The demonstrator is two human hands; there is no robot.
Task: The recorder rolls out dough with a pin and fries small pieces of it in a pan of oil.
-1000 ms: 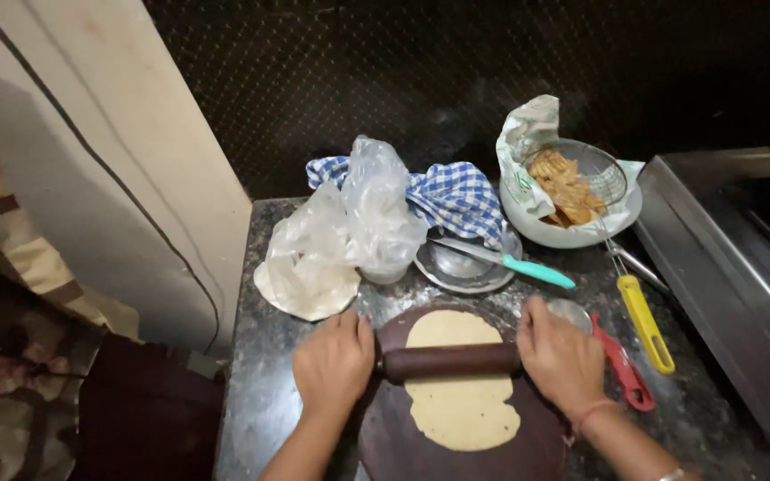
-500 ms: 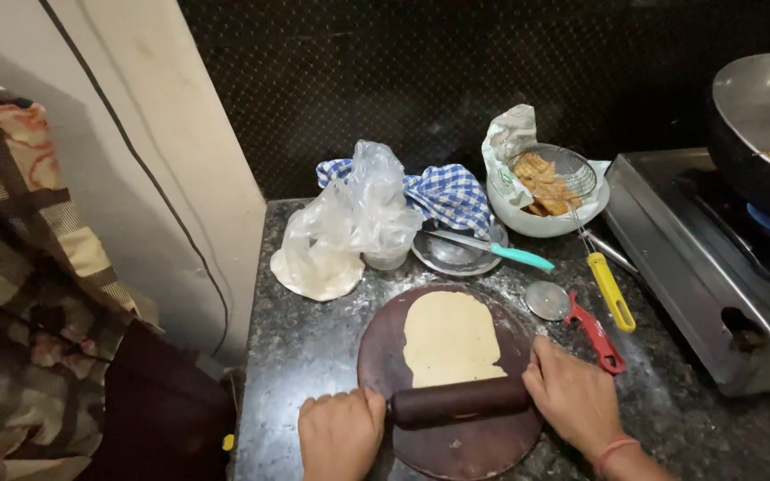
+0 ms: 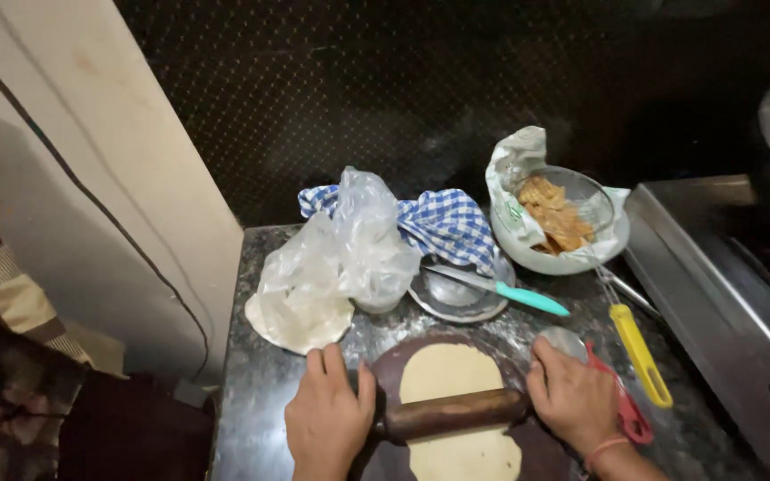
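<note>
Landmark: the round dark rolling board (image 3: pixel 385 374) at the near edge of the speckled tabletop (image 3: pixel 260 392)
Risk: judging by the oval shape, the dough could thin unevenly or creep past the board's near rim if the pin is pressed harder at one end; loose flour on the board might also let the sheet slide instead of spreading
Dough (image 3: pixel 443 370): a pale, smooth, flattened oval lying along the middle of the board, its midsection hidden under the pin, its near end cut off by the picture's edge
Rolling pin (image 3: pixel 452 411): dark wood, lying crosswise on the dough over the board's centre
Left hand (image 3: pixel 327 419): at the board's left rim, its grip flat and fingers pressed together over the pin's left end
Right hand (image 3: pixel 572 396): at the board's right rim, palm down on the pin's right end; fingers seem loosely curled, though the angle makes that hard to confirm
Plastic bag (image 3: pixel 336 258): clear and crumpled, beyond the board to the left
Checked cloth (image 3: pixel 452 223): blue and white, beyond the board
Knife (image 3: pixel 501 287): teal handle, across a steel plate (image 3: pixel 456 303) just beyond the board
Strainer (image 3: pixel 621 312): yellow handle, right of the board, basket resting in a bowl
</note>
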